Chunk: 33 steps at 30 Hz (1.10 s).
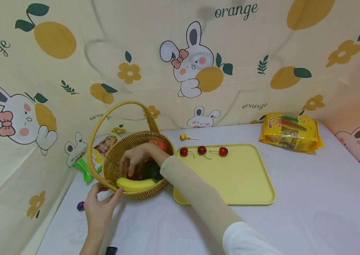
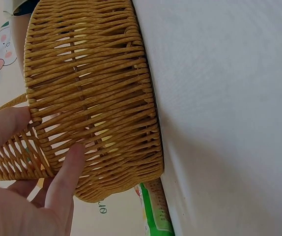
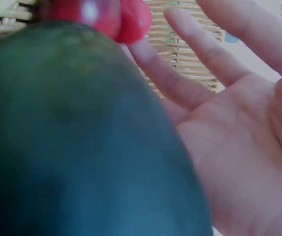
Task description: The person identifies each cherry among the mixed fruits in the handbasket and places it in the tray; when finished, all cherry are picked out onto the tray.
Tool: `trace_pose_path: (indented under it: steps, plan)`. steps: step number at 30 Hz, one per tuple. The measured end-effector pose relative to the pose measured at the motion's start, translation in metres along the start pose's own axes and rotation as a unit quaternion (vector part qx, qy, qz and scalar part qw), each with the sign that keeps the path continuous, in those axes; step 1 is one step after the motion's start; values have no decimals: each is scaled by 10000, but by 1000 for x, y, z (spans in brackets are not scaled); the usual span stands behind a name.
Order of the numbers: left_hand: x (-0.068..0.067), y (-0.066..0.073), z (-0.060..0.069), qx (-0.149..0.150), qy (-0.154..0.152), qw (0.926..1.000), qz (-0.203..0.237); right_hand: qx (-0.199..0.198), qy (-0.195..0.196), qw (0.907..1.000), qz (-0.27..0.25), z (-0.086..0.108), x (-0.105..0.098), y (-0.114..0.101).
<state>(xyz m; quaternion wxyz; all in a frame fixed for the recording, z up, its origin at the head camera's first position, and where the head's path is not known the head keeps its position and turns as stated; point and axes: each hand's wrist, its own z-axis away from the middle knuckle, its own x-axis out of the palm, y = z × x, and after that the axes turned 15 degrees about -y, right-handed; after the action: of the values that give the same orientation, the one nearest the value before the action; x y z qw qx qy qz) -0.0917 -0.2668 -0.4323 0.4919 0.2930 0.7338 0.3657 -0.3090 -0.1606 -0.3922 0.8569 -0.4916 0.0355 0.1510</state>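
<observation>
A wicker basket (image 1: 145, 194) with a tall handle stands on the table's left side. My left hand (image 1: 98, 209) holds its rim near the base of the handle, thumb against the outer weave in the left wrist view. Inside the basket is my right hand (image 1: 136, 156), reaching over the side, its fingers by red cherries (image 1: 140, 176). In the right wrist view the fingers are spread beside the cherries (image 3: 133, 22), and a large dark green fruit (image 3: 92, 137) hides part of the palm. A banana (image 1: 136, 185) and a red round fruit (image 1: 159, 143) also lie inside.
Right of the basket lies a yellow tray (image 1: 224, 177) with three cherries along its far edge. A lollipop (image 1: 184, 136) lies behind it, a yellow package (image 1: 290, 132) at far right. A green snack bag (image 1: 98, 156) and a purple candy (image 1: 80, 206) lie left.
</observation>
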Motion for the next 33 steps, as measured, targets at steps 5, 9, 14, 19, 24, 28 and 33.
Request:
trace_pose_path:
  steps: [5,9,14,19,24,28,33]
  plan:
    - [0,0,0,66,3,10000,13,76,-225,9997,-23,1,1,0]
    - [0,0,0,94,-12,9999,84,15,-425,9990,160,0,1,-1]
    - [0,0,0,88,-40,9998,169,-545,10,9957,748,2,0,-5]
    - [-2,3,1,-28,-73,9998,167,-1421,842,9831,791,28,-5,-16]
    - [-3,1,1,41,-61,9999,133,-2306,1693,9505,1211,82,-3,-8]
    - [-4,0,1,55,-44,9998,187,-2317,2356,9343,1340,131,7,22]
    - [-2,1,1,-7,-68,9998,161,-1761,2956,9354,811,182,31,76]
